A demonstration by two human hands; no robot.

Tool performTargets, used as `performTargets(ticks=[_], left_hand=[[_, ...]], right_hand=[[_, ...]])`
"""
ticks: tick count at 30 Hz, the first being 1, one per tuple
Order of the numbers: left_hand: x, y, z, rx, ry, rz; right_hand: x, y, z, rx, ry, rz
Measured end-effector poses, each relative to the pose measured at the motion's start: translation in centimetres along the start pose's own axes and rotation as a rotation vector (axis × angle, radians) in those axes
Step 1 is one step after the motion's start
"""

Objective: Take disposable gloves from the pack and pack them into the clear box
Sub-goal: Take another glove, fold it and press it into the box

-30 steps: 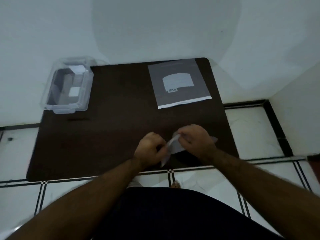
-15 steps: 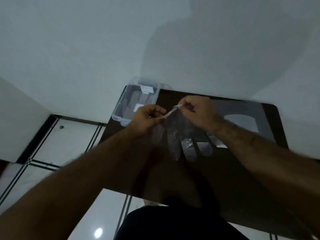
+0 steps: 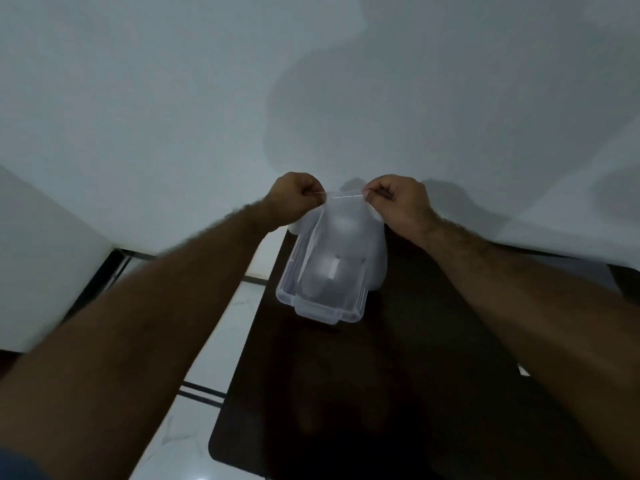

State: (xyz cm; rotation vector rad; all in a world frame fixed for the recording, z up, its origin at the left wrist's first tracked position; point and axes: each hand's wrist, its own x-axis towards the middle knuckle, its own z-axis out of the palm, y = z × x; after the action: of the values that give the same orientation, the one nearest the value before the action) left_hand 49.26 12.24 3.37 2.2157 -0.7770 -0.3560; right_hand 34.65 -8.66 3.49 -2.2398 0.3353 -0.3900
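Nearest the camera, two bare forearms reach out over the dark counter (image 3: 398,393). Further along, the clear box (image 3: 323,308) sits open at the counter's far left end, close to the wall. Above it, the left hand (image 3: 294,199) and the right hand (image 3: 398,200) are both pinched tight on the top edge of a thin see-through glove (image 3: 341,237), stretched between them and hanging down over the box. Behind, a pale wall (image 3: 173,98) carries soft shadows.
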Motion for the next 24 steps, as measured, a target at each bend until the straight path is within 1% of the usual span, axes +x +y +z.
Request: performTargets(ticks=[4,6,11,14,17,20,24], left_hand=[[3.4,-0.3,-0.7,0.046,0.047,0.040],[4.5,-0.1,-1.3,0.054,0.088,0.113],[3.6,0.9,-3.6,-0.024,0.187,0.375],[1.0,0.9,-4.4,0.050,0.201,0.533],[-1.4,-1.0,-4.0,0.226,0.133,0.674],[-2.5,-3.7,-3.1,0.374,0.050,0.714],[-3.3,-6.5,-1.1,0.479,-0.078,0.688]], right_hand=[[3.3,0.0,0.8,-0.006,0.103,0.005],[4.0,-0.5,0.4,-0.010,0.157,-0.026],[1.4,-2.3,-0.9,-0.040,0.262,-0.268],[-1.2,-2.2,-0.9,-0.103,0.218,-0.372],[-3.3,-0.8,-0.1,-0.184,0.146,-0.432],[-4.2,0.7,1.4,-0.236,0.038,-0.490],[-4.6,2.7,3.5,-0.349,-0.096,-0.546]])
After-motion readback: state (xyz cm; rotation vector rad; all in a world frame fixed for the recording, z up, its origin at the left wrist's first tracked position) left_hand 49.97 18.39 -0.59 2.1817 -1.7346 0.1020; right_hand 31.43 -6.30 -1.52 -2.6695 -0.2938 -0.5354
